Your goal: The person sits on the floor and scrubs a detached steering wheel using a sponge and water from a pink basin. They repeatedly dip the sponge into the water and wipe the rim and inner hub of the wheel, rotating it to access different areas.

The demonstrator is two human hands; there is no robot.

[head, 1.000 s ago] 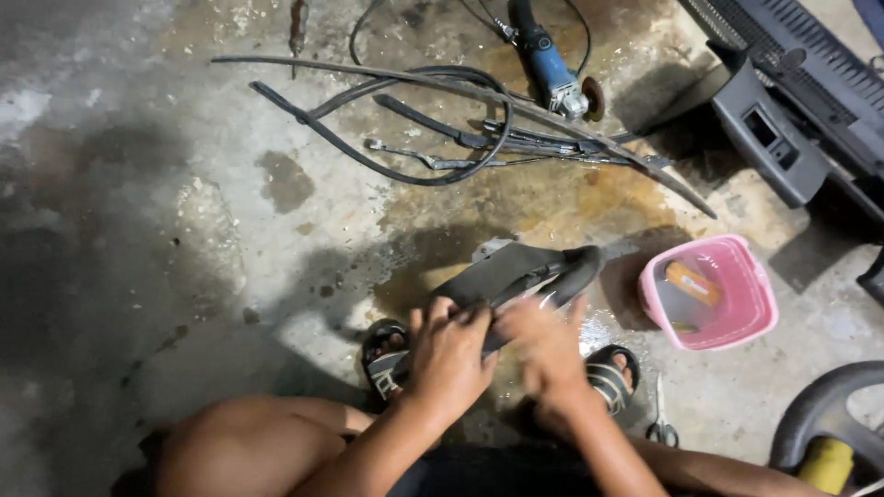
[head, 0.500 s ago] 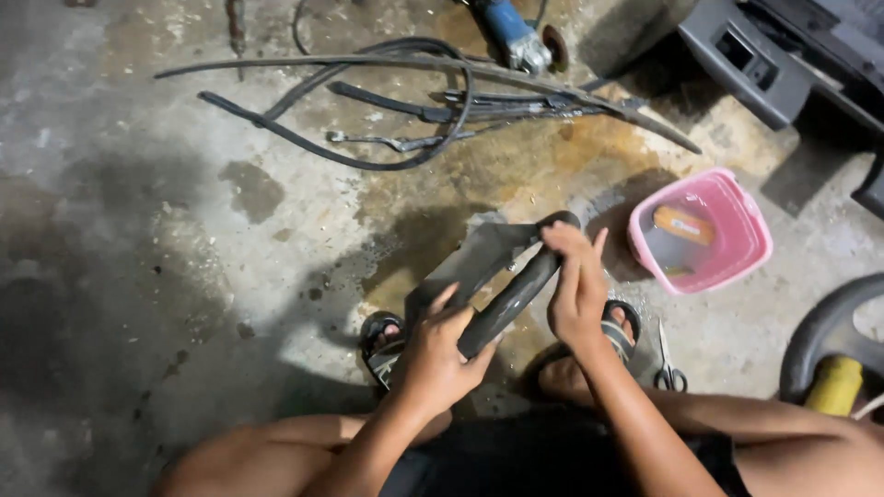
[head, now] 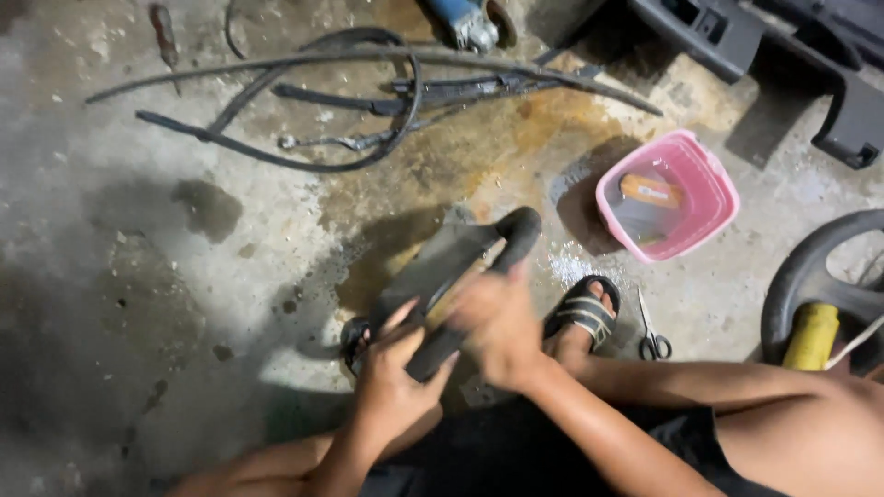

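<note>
I squat over a stained concrete floor and hold a black curved rubber-covered part (head: 460, 267), shaped like a section of a steering wheel rim. My left hand (head: 398, 368) grips its lower end from beneath. My right hand (head: 497, 327) is blurred and wraps over its middle, fingers closed on the rim. The part's upper bend (head: 520, 225) sticks up past my fingers. My sandalled feet (head: 582, 311) rest on the floor under my hands.
A pink square tub (head: 709, 170) with water and an orange-topped object stands right of the part. Scissors (head: 652, 336) lie by my right foot. Black rubber strips and rods (head: 368, 92) sprawl at the top. An angle grinder (head: 474, 23), dark trim panels (head: 829, 64) and a steering wheel (head: 801, 276) surround them.
My right hand slid down from the part's upper end to its middle. The part tilted more upright, and the view shifted so the tub sits higher.
</note>
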